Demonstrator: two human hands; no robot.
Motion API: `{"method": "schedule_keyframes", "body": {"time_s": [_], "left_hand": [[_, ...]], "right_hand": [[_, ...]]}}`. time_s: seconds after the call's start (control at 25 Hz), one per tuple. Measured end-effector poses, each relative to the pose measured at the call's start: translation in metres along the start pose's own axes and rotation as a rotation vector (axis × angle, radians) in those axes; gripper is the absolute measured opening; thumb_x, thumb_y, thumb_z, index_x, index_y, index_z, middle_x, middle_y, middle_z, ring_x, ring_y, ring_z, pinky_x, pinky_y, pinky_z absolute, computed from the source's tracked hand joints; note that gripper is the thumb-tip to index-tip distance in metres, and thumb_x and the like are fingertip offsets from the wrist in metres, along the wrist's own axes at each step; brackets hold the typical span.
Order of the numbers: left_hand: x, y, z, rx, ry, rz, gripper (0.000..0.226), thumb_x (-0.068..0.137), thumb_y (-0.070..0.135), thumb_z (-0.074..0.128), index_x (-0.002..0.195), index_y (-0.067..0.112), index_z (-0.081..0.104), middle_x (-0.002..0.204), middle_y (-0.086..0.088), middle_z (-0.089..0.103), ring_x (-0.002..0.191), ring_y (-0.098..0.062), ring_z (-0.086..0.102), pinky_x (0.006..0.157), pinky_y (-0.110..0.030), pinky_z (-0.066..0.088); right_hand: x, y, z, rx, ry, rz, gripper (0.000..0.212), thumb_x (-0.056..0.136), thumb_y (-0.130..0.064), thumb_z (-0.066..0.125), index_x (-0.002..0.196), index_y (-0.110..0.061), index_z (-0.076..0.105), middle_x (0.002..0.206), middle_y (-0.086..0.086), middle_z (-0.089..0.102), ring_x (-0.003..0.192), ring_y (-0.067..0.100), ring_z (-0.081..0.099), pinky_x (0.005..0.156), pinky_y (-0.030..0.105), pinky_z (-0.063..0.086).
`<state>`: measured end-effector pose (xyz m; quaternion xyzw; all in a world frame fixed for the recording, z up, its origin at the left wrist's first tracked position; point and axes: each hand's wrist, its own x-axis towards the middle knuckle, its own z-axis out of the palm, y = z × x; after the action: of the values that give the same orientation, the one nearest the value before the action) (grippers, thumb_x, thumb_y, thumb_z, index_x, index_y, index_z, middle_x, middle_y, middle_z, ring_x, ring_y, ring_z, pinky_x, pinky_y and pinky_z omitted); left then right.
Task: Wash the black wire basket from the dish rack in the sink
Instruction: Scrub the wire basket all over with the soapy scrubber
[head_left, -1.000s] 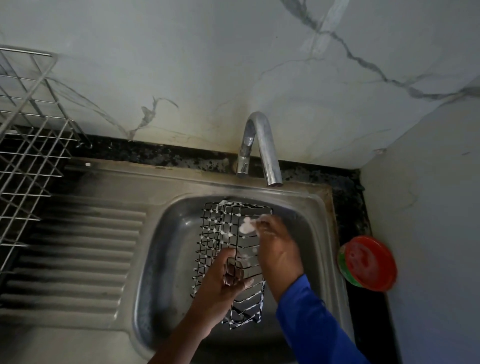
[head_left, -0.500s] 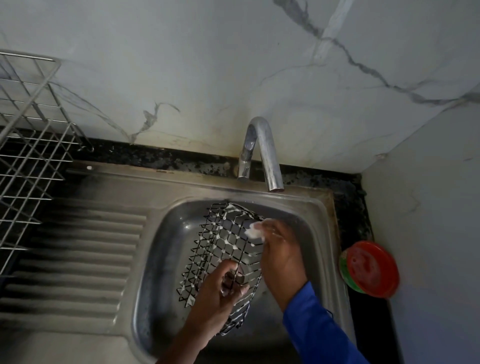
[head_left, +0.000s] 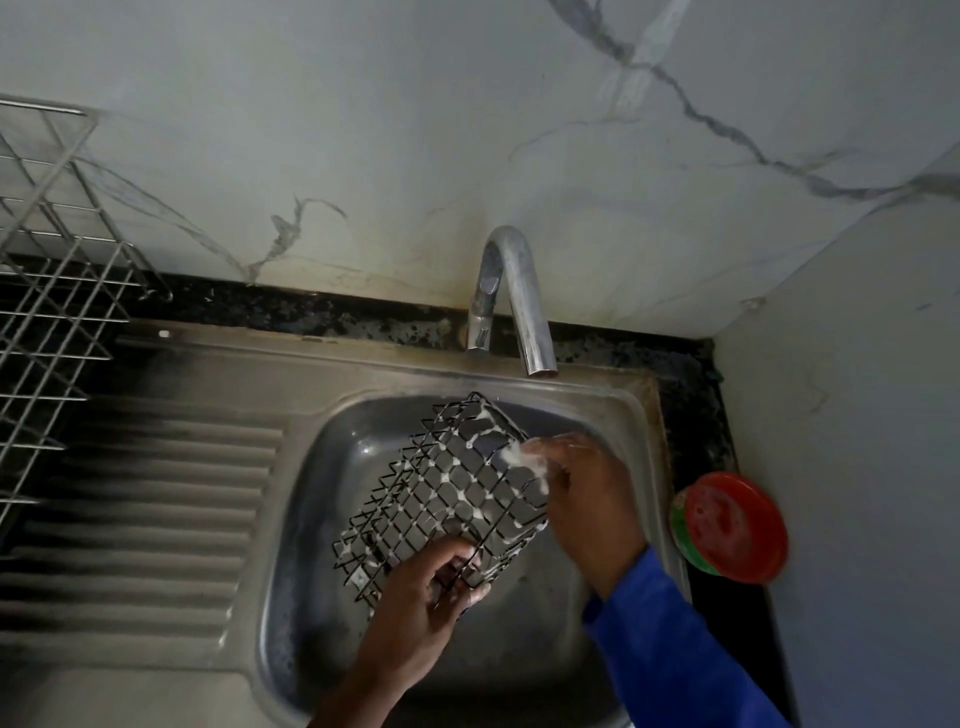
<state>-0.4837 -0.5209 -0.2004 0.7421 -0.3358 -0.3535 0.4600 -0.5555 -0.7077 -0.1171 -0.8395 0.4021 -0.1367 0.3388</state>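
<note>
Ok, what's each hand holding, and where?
Left hand grips the wire basket by its near end, fingers hooked through the wires. Right hand pinches a foamy white wad against the basket's right edge.

— What's the counter (head_left: 363, 323) like?
— Black speckled stone, with a steel sink (head_left: 597, 388) set into it and a ribbed drainboard (head_left: 156, 493) on the left.
— Anything on it?
— A silver wire dish rack (head_left: 52, 312) at the drainboard's left end, and a round red-and-green tub (head_left: 732, 525) just right of the sink.
</note>
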Motion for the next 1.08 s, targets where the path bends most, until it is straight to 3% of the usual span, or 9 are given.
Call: {"method": "schedule_keyframes", "body": {"time_s": [0.08, 0.24, 0.32, 0.4, 0.52, 0.64, 0.88, 0.96, 1.08], "left_hand": [[-0.002, 0.001, 0.000, 0.005, 0.003, 0.020, 0.031, 0.081, -0.002, 0.079, 0.101, 0.018, 0.067, 0.092, 0.023, 0.071, 0.078, 0.003, 0.069, 0.065, -0.005, 0.048], [-0.001, -0.004, -0.003, 0.005, 0.015, 0.010, 0.036, 0.081, -0.005, 0.078, 0.100, 0.023, 0.064, 0.095, 0.028, 0.070, 0.079, 0.007, 0.068, 0.065, -0.004, 0.048], [-0.002, -0.003, -0.002, 0.016, 0.009, 0.027, 0.038, 0.080, -0.003, 0.080, 0.101, 0.024, 0.064, 0.094, 0.030, 0.069, 0.079, 0.008, 0.068, 0.063, -0.004, 0.048], [-0.002, -0.002, -0.001, 0.029, -0.001, 0.027, 0.040, 0.079, -0.001, 0.081, 0.101, 0.027, 0.064, 0.086, 0.025, 0.071, 0.078, 0.007, 0.067, 0.063, -0.005, 0.048], [-0.003, -0.003, -0.001, 0.059, 0.010, 0.030, 0.045, 0.078, 0.002, 0.082, 0.099, 0.038, 0.064, 0.086, 0.019, 0.070, 0.082, 0.007, 0.068, 0.066, -0.005, 0.049], [-0.003, -0.006, -0.003, 0.102, 0.002, 0.085, 0.056, 0.076, 0.001, 0.083, 0.107, 0.042, 0.060, 0.095, 0.024, 0.067, 0.091, 0.011, 0.066, 0.072, -0.004, 0.049], [-0.005, -0.011, -0.015, 0.212, -0.022, 0.115, 0.056, 0.077, -0.001, 0.081, 0.111, 0.039, 0.062, 0.106, 0.025, 0.061, 0.103, 0.019, 0.058, 0.078, -0.001, 0.047], [0.000, -0.007, -0.018, 0.277, -0.084, 0.112, 0.047, 0.083, 0.000, 0.076, 0.115, 0.033, 0.068, 0.111, 0.020, 0.061, 0.101, 0.024, 0.054, 0.081, -0.001, 0.045], [0.006, -0.001, -0.017, 0.384, -0.218, 0.115, 0.041, 0.091, 0.003, 0.068, 0.123, 0.028, 0.067, 0.122, 0.012, 0.062, 0.093, 0.021, 0.052, 0.084, -0.004, 0.046]], "right_hand": [[0.002, 0.007, -0.009, -0.044, -0.002, -0.009, 0.018, 0.089, 0.008, 0.056, 0.092, 0.004, 0.074, 0.091, 0.005, 0.070, 0.080, 0.014, 0.064, 0.077, 0.005, 0.043], [-0.016, -0.004, -0.002, -0.003, -0.086, -0.037, 0.030, 0.084, 0.019, 0.052, 0.100, 0.004, 0.072, 0.098, 0.003, 0.063, 0.087, -0.004, 0.059, 0.075, -0.005, 0.035], [-0.009, 0.004, -0.006, 0.012, -0.024, -0.023, 0.030, 0.080, 0.020, 0.054, 0.094, 0.002, 0.074, 0.096, 0.013, 0.069, 0.088, 0.004, 0.064, 0.077, -0.006, 0.034], [-0.001, 0.005, -0.012, 0.003, 0.057, -0.028, 0.028, 0.082, 0.011, 0.053, 0.093, -0.004, 0.075, 0.098, 0.007, 0.070, 0.091, -0.001, 0.063, 0.081, -0.006, 0.034], [-0.012, -0.007, -0.005, -0.044, -0.037, -0.142, 0.036, 0.086, 0.012, 0.052, 0.099, -0.012, 0.075, 0.103, -0.002, 0.068, 0.094, 0.004, 0.062, 0.088, 0.010, 0.044], [-0.011, 0.004, 0.001, -0.088, -0.069, -0.044, 0.035, 0.086, 0.014, 0.051, 0.106, -0.005, 0.072, 0.107, 0.013, 0.065, 0.098, 0.022, 0.061, 0.090, 0.025, 0.047], [-0.020, -0.002, -0.002, -0.079, 0.009, -0.059, 0.034, 0.086, 0.019, 0.049, 0.104, 0.001, 0.071, 0.103, 0.007, 0.062, 0.088, 0.001, 0.058, 0.080, -0.003, 0.037], [-0.021, -0.007, -0.001, -0.044, 0.002, -0.117, 0.029, 0.086, 0.016, 0.053, 0.102, 0.001, 0.071, 0.098, 0.002, 0.062, 0.084, -0.006, 0.054, 0.080, -0.006, 0.035], [-0.010, 0.014, 0.007, -0.002, -0.085, 0.069, 0.021, 0.093, -0.001, 0.055, 0.110, -0.001, 0.067, 0.103, -0.002, 0.062, 0.089, -0.001, 0.058, 0.070, -0.006, 0.033]]}}
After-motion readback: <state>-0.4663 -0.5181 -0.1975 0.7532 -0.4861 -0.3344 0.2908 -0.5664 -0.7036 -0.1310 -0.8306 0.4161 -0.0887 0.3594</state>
